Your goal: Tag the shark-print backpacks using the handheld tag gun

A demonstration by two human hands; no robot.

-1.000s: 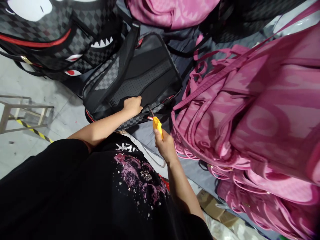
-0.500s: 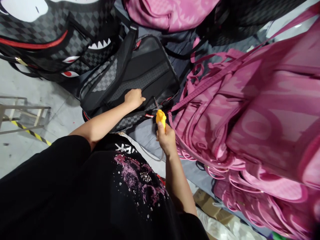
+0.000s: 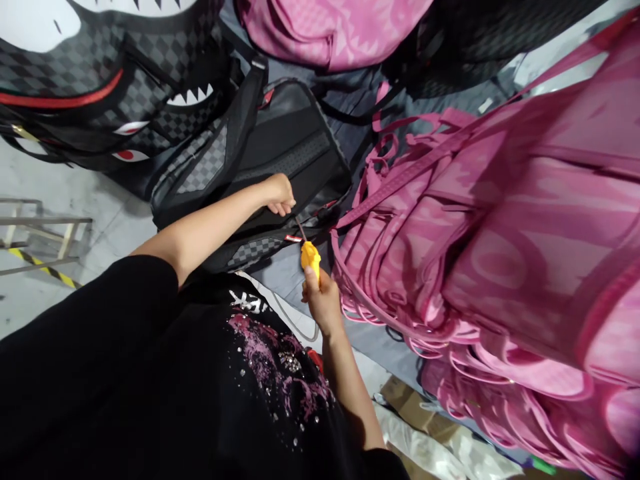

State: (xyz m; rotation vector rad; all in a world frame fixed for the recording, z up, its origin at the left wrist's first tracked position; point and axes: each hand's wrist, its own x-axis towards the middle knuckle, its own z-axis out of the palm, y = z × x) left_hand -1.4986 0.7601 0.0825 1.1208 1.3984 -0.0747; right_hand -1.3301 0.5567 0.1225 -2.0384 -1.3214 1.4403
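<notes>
A black backpack (image 3: 300,133) with grey checkered parts lies back-panel up in front of me. My left hand (image 3: 280,193) is over its near side, fingers curled together; whatever they pinch is too small or hidden to make out. In my right hand (image 3: 323,300) is a yellow-handled tool (image 3: 311,257) with a thin metal shaft, gripped by the handle. The shaft slants up and left, its tip close to my left fingertips at the backpack's edge. A red-and-white label (image 3: 293,239) shows on the near side, left of the shaft.
Pink patterned backpacks (image 3: 500,233) are piled on the right, their straps hanging close to my right hand. Large checkered bags with shark faces (image 3: 165,87) stand at upper left. Another pink bag (image 3: 335,33) lies at the back. A metal frame (image 3: 45,233) stands on the floor at left.
My left hand has curled its fingers and shifted slightly right, toward the backpack's near edge. My right hand has moved down and a little left with the yellow-handled tool. The view has shifted slightly.
</notes>
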